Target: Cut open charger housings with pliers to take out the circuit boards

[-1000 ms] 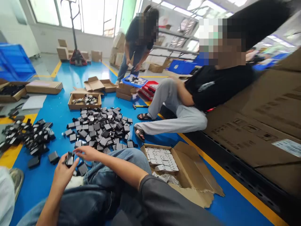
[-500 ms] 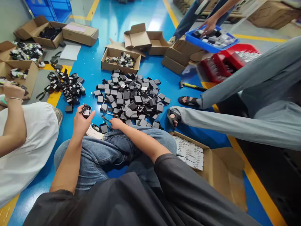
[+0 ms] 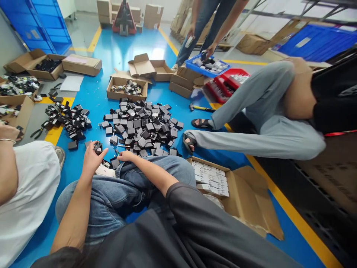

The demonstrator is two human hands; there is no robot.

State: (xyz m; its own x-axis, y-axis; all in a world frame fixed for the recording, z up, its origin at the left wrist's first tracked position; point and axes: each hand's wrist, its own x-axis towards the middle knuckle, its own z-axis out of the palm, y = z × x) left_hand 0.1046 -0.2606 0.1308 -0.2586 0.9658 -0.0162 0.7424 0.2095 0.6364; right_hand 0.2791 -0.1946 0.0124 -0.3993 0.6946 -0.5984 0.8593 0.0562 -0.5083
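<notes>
My left hand (image 3: pixel 90 160) is closed around a small black plastic casing (image 3: pixel 97 148), lifted above the floor; a dark part juts from its top. My right hand (image 3: pixel 126 156) grips a small hand tool (image 3: pixel 117 152), which looks like pliers, though its handles are hidden in the fingers. The tool is apart from the casing. In front of both hands spreads a large pile of similar black casings (image 3: pixel 145 128). By my shoe (image 3: pixel 105 170), between the hands, lie a few more parts, partly hidden.
To the left are a smaller heap of opened casings (image 3: pixel 75 121), pliers (image 3: pixel 37 133) and a seated person in white (image 3: pixel 30 186). A parts box (image 3: pixel 126 97) stands beyond the pile. Another person's sandalled foot (image 3: pixel 189 142), a hammer (image 3: pixel 202 108) and a carton of white pieces (image 3: pixel 232 186) are right.
My view has tilted up and turned right, so more of the room shows. Both hands keep their holds. The person at the blue bin now has a pale object in one hand.
</notes>
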